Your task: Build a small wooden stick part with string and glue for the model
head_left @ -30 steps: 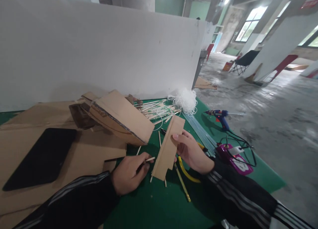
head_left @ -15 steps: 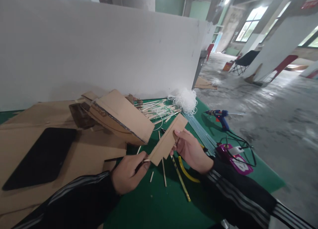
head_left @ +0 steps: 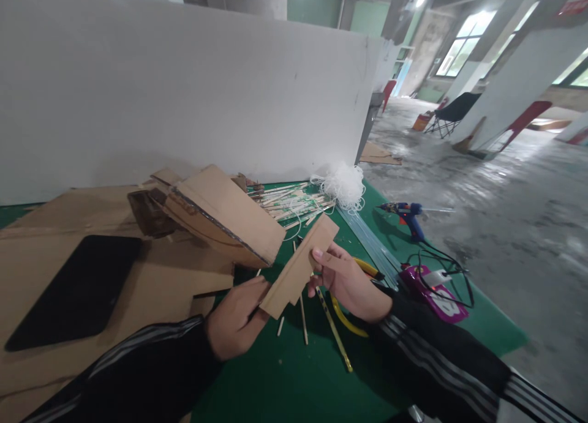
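Green table (head_left: 266, 380) sits bottom centre. Right hand (head_left: 346, 282) pinches cardboard (head_left: 295, 269); left hand (head_left: 235, 318) beside it, hold hidden. Maybe lining up; next needs care.

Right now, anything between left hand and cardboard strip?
Nothing visible: the left hand is at the near end of the cardboard strip, which the right hand holds. The strip hides the left fingertips.

Left grip (head_left: 235, 321) partly behind cardboard strip (head_left: 296, 272), sleeves (head_left: 151, 368) cropped
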Demonstrator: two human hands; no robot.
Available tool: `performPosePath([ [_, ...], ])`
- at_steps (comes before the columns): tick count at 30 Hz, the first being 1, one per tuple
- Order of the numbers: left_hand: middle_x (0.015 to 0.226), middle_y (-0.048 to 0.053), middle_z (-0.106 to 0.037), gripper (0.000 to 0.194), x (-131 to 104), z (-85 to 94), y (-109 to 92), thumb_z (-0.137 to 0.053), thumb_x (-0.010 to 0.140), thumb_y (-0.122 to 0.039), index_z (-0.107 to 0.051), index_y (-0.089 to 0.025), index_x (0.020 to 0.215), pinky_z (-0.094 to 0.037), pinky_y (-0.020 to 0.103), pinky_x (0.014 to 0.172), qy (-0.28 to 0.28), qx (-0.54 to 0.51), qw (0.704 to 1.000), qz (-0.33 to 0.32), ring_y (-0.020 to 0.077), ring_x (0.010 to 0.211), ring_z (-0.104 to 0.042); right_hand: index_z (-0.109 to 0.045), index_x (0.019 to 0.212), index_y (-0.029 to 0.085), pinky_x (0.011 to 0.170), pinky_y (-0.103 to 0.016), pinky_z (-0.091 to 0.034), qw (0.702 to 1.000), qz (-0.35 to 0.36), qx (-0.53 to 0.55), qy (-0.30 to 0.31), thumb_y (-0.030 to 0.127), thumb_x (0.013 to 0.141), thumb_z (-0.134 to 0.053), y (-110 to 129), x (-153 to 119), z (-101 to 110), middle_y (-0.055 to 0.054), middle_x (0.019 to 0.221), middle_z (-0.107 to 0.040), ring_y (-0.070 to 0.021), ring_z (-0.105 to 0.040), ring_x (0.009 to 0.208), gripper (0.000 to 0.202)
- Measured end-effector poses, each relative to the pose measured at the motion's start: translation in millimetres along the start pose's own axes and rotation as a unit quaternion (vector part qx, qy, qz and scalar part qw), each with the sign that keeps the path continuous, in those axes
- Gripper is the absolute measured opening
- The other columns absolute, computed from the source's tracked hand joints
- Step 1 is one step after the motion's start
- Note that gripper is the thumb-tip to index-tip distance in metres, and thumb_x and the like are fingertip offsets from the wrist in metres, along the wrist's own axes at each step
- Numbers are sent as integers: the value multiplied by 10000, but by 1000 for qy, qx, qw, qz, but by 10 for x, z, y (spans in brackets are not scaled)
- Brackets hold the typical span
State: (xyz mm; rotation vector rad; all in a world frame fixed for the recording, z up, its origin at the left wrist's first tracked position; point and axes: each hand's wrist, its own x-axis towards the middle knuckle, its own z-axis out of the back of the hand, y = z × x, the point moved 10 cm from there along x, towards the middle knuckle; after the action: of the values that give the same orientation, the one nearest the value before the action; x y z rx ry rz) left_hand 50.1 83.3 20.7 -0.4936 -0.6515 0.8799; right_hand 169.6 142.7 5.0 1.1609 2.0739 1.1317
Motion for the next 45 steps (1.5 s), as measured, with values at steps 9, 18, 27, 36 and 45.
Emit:
performPosePath([
  [9,895,100,-651,488,-29,16,6,-303,932,-552,-640,-201,975,-464,401,877,-3,-4,1000,19,267,897,-585,-560,988,193,493,-248,-548,1000,-9,-17,6,379,842,-678,-27,-14,-25,-5,794,-614,-139,-628,626,265],
  [18,875,97,-621,559,4,23,50,-259,939,-586,-612,-165,1041,-477,370,777,2,-67,997,27,241,792,-564,-567,963,191,494,-247,-546,999,4,-42,0,395,844,-669,13,-20,-36,-11,785,-632,-141,-629,634,257],
  [27,765,54,-565,357,18,51,-9,-288,943,-322,-502,-192,689,-450,329,725,-3,-46,999,23,219,790,-553,-599,956,184,479,-237,-545,998,9,-58,-8,385,836,-681,-21,3,6,-7,766,-646,-133,-633,601,247],
  [36,733,44,-554,363,7,26,58,-260,935,-325,-465,-202,662,-413,297,649,10,-45,997,62,204,738,-524,-592,886,167,481,-262,-533,1000,-8,-8,-9,373,834,-669,-63,13,14,-5,699,-632,-147,-623,560,227],
  [45,724,48,-551,423,-92,12,193,-235,959,-330,-527,-188,688,-412,309,678,-22,-95,990,98,206,725,-527,-569,815,168,480,-272,-519,1000,-11,-16,-20,371,838,-656,-86,10,33,14,676,-580,-149,-609,555,223],
])
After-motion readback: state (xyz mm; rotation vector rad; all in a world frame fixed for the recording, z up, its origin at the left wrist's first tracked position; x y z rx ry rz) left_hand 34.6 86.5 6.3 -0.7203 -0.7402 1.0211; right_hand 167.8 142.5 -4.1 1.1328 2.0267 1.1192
